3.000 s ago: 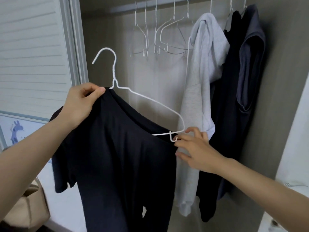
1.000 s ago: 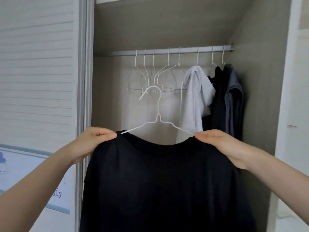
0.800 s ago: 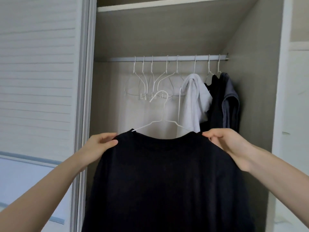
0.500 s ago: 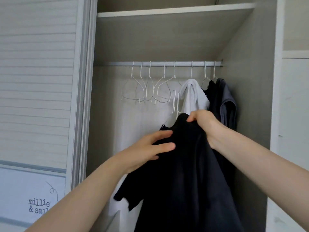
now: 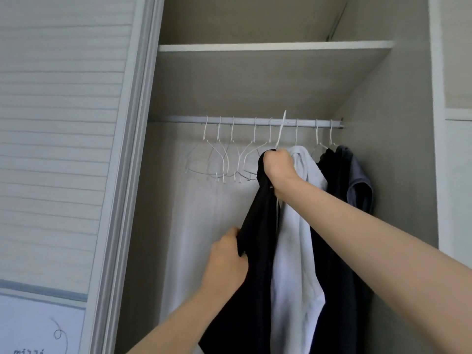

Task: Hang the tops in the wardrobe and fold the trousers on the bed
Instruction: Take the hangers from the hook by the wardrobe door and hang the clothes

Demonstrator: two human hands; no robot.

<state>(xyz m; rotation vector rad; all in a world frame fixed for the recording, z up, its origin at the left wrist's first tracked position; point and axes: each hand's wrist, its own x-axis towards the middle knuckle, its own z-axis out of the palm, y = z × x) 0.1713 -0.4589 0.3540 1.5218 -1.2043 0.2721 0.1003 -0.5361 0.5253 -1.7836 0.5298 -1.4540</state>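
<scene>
Step in hand: hooking the loaded white wire hanger (image 5: pixel 281 131) onto the wardrobe rail (image 5: pixel 245 121).
Task item location: the black top (image 5: pixel 258 226) hangs inside the wardrobe, gathered at the neck under the rail, just left of the white top (image 5: pixel 296 238).
Right hand (image 5: pixel 279 167): fingers clenched around the hanger neck and the bunched collar of the black top, directly below the rail.
Left hand (image 5: pixel 227 264): fingers curled on the left edge of the black top, lower down, holding the fabric aside.
Hook status: the tip rises above the rail line; whether it is seated on the rail cannot be told.
Procedure: lift the hook over the rail, lower it until the rail carries the weight, then release the neck. Keep the left hand on the fabric until the hanger bears the load, so that the top does not slide off a shoulder.
Slot: the hook stands between two rail hooks already in place; the gap looks narrow.
Obstruction, left: a cluster of empty wire hangers (image 5: pixel 219 159) hangs near; their arms may snag the incoming hanger.
Obstruction, right: the white top touches the right hand; beyond it hang dark garments (image 5: pixel 357 180).
Overhead: shelf (image 5: pixel 273 47) sits well above the rail and should not limit the lift.
</scene>
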